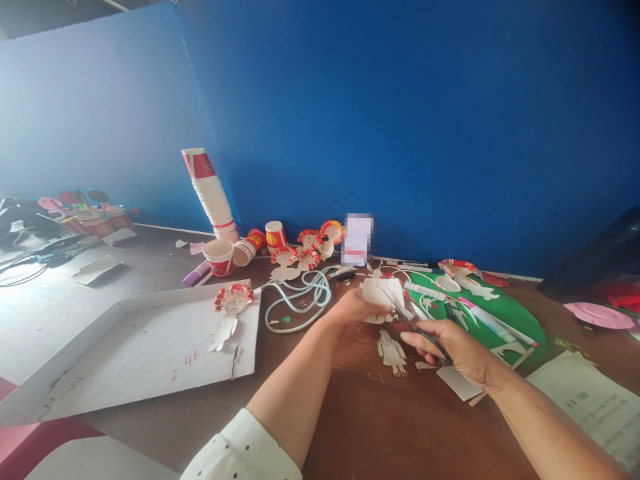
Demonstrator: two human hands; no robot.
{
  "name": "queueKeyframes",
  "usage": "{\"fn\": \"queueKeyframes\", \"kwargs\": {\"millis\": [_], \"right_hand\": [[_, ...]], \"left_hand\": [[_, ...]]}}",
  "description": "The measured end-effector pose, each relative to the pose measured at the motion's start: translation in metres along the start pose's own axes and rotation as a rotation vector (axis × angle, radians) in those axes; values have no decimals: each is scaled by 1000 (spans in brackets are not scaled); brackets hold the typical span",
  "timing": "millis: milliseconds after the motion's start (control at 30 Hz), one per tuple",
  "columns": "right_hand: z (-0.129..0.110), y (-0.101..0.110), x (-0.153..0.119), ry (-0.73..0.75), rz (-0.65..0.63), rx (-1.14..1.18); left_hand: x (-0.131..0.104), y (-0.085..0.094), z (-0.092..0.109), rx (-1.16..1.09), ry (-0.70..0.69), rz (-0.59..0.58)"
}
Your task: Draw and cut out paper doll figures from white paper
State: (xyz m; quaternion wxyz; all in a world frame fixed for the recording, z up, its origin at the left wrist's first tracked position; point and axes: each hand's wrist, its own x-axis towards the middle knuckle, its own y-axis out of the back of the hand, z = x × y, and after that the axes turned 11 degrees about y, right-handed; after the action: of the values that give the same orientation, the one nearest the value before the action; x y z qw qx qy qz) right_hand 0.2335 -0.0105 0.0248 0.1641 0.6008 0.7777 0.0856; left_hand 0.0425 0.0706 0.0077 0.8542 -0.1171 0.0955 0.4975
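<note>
A piece of white paper (376, 291) is pinched in my left hand (356, 309), above the brown table. My right hand (450, 347) holds a pair of scissors (434, 345), its fingers in the dark handles. The blades lie against the paper's right part; whether they bite into it I cannot tell. Just below, a paper doll body (391, 353) cut from white paper lies flat on the table. To the left, a finished-looking doll with a red-fringed paper-cup head (233, 298) rests on a white box lid.
The shallow white box lid (135, 353) fills the left side. A pale cable (300, 300) lies coiled behind my left arm. Stacked paper cups (213, 200) lean near the blue wall. On the right, markers and scraps cover a green board (520, 317), beside printed sheets (580, 393).
</note>
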Motion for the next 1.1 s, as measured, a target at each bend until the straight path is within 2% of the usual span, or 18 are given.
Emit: {"fn": "queueKeyframes", "kwargs": {"millis": [200,400,733,1100], "right_hand": [[-4,0,-1,-2,3,-2],[-11,0,-2,8,-31,-13],[-5,3,0,34,-45,-86],[-4,4,-1,7,-45,-26]], "left_hand": [[0,0,0,-31,-17,-2],[2,0,-1,34,3,-1],[12,7,-7,76,17,-29],[3,4,4,73,35,112]]}}
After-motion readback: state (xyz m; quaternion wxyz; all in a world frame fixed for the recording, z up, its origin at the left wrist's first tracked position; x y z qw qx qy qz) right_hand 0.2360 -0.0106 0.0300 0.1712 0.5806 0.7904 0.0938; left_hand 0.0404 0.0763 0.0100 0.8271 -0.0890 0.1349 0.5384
